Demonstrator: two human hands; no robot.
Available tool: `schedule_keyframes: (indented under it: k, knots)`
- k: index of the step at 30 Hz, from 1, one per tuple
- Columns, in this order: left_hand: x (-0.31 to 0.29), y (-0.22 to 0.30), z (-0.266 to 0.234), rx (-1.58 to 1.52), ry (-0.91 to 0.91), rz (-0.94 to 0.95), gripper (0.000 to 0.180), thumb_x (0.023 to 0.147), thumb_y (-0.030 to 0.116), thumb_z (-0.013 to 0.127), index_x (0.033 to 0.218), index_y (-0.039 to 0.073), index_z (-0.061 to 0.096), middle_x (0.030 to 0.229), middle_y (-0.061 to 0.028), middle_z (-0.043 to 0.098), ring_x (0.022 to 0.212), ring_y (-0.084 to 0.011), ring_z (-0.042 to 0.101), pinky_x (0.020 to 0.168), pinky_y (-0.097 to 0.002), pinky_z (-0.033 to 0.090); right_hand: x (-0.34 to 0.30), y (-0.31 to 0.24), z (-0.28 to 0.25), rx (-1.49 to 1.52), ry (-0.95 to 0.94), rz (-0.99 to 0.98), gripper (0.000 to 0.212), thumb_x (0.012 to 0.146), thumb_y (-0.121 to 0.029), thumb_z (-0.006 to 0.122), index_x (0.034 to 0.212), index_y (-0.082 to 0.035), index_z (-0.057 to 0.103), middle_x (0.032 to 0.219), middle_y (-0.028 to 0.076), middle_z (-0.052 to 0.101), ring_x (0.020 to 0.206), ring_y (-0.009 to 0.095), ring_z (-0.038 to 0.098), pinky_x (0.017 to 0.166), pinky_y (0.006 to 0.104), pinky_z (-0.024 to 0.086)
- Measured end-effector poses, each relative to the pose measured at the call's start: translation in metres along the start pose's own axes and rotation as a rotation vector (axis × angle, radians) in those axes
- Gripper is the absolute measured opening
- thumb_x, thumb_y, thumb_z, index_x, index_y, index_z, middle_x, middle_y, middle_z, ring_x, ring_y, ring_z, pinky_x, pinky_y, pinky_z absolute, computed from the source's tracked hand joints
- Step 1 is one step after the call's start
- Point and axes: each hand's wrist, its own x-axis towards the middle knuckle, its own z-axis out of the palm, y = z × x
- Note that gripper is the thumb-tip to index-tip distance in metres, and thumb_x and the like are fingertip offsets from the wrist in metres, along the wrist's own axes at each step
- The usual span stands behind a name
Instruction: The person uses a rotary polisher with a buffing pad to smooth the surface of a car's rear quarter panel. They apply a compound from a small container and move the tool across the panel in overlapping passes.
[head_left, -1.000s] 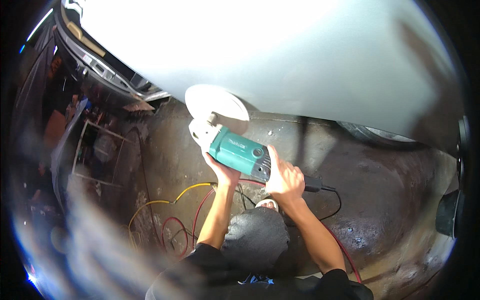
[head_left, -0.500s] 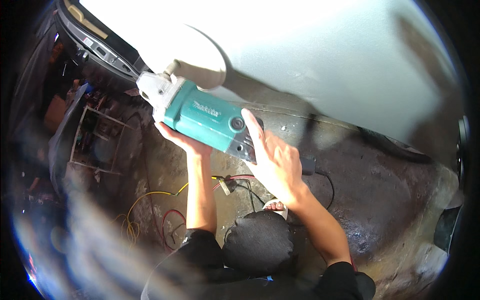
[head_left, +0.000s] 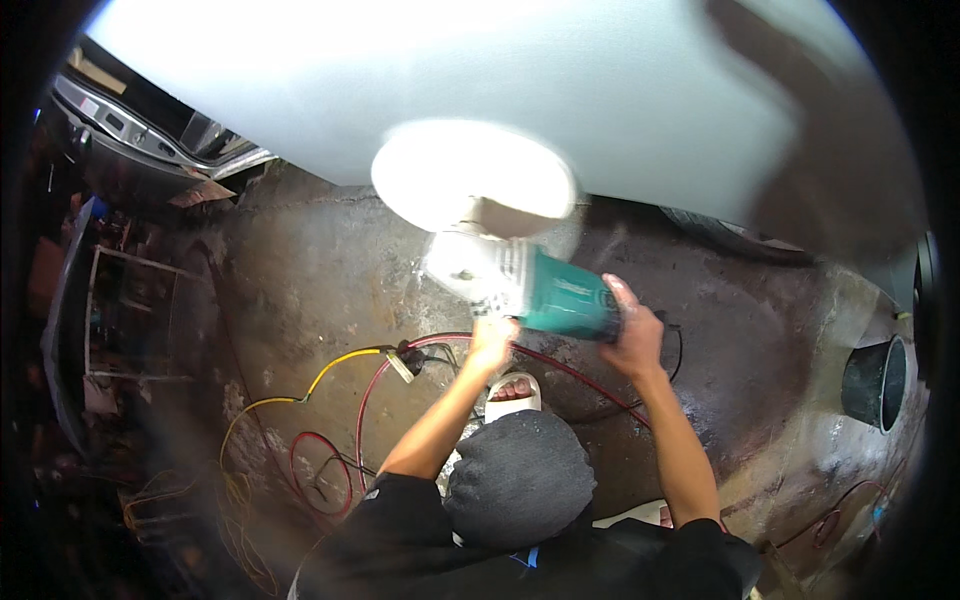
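A teal electric polisher with a pale metal head is held across in front of me. My left hand is closed under its front end, beside the head. My right hand wraps the dark rear end, thumb lying along the top. On the polisher's head sits a large round white pad, brightly lit. The pad overlaps the lower edge of a pale car body panel; whether they touch, I cannot tell.
Yellow and red hoses lie looped across the stained concrete floor. A black bucket stands at the right. An open car door is at far left, above a metal frame. My sandalled foot is below the polisher.
Both hands have carried the polisher rightward and down, and its pad has shifted right along the panel's lower part. The view has moved too, bringing the bucket further in.
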Motion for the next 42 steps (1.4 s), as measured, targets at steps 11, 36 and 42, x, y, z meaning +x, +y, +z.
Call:
schedule_keyframes:
  k: [11,36,42]
  knots:
    - [0.005,0.040,0.111,0.391,-0.161,-0.086,0.061,0.066,0.026,0.096,0.110,0.001,0.061,0.103,-0.0052,0.067,0.094,-0.0129,0.064,0.082,-0.0314,0.054,-0.054,0.096,0.007,0.033,0.156,0.147,0.086,0.058,-0.003,0.082,0.138,-0.008,0.053,0.135,0.015,0.061,0.125,0.031,0.060,0.105,0.0387,0.048]
    - [0.024,0.137,0.225,0.955,-0.627,0.412,0.116,0.062,0.059,0.088,0.148,0.002,0.035,0.139,-0.0247,0.050,0.121,-0.0421,0.058,0.105,-0.0473,0.046,-0.065,0.027,0.057,1.010,0.594,0.417,0.063,0.079,-0.011,0.081,0.133,-0.002,0.051,0.126,0.010,0.062,0.117,0.019,0.059,0.101,0.0358,0.047]
    - [0.035,0.140,0.337,1.255,-0.756,0.421,0.100,0.067,0.061,0.081,0.137,0.003,0.038,0.115,-0.0266,0.062,0.091,-0.0444,0.070,0.082,-0.0472,0.058,-0.068,0.060,0.038,1.196,0.681,0.362,0.059,0.086,-0.016,0.077,0.136,-0.004,0.050,0.133,0.008,0.055,0.122,0.020,0.053,0.104,0.0351,0.042]
